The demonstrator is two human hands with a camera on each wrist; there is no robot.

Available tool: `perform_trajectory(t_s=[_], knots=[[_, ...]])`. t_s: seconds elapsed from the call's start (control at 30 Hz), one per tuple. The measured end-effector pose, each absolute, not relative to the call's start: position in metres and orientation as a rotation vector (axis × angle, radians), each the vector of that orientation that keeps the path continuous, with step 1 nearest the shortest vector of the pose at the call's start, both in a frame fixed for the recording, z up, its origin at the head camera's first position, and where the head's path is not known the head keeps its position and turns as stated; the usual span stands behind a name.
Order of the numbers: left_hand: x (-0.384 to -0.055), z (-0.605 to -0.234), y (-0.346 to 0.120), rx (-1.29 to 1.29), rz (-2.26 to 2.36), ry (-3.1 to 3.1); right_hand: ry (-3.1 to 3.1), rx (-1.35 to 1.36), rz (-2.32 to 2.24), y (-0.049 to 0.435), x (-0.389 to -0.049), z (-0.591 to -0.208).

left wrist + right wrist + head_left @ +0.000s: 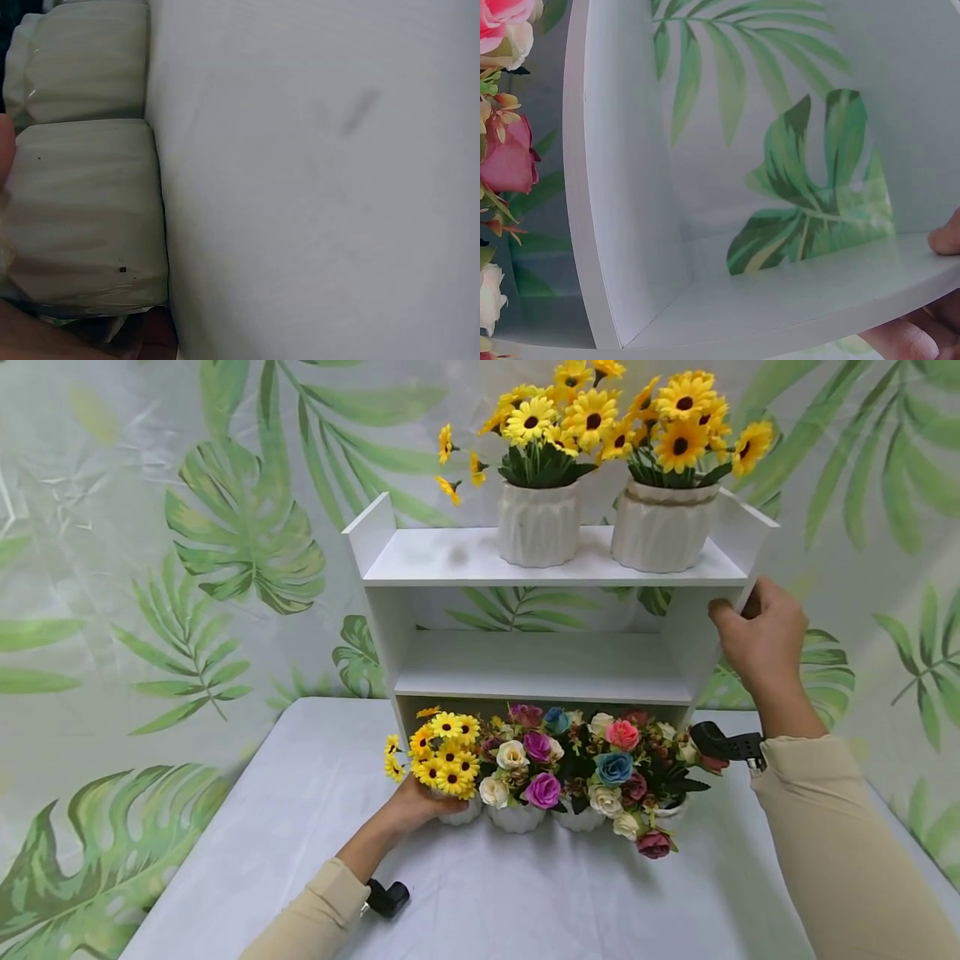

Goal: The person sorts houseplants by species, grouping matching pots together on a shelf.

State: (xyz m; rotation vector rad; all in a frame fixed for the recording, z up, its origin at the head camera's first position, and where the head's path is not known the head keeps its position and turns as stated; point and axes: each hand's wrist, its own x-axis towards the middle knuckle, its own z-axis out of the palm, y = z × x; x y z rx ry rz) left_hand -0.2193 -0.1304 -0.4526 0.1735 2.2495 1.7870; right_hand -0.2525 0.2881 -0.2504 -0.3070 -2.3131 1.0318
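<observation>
My left hand (420, 806) holds the white ribbed flowerpot (462, 814) of small yellow sunflowers (447, 752), at the left end of a row of pots on the table. In the left wrist view, that pot (90, 217) stands between the thumb at the left edge and fingers at the bottom. My right hand (765, 631) grips the right side panel of a white shelf unit (547, 664). The right wrist view shows the thumb (946, 237) inside the panel and fingers (904, 341) outside it.
Two white pots of larger sunflowers (540, 527) (663, 531) stand on the top shelf. Beside the held pot, several pots of mixed roses (540, 747) stand before the shelf's lower part. A white cloth (247, 827) covers the table; a leaf-patterned backdrop (247, 527) hangs behind.
</observation>
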Motion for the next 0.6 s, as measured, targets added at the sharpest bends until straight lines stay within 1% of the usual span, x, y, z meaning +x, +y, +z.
perform_trajectory(t_s=[0.37,0.6], knots=[[-0.22,-0.456,-0.129,0.137,1.769,2.357,-2.31,-0.301,1.008,0.288,-0.252,-0.248],[-0.205,-0.448,-0.14,0.077,1.702,2.511,-2.317,-0.291,1.015,0.288,-0.251,-0.249]])
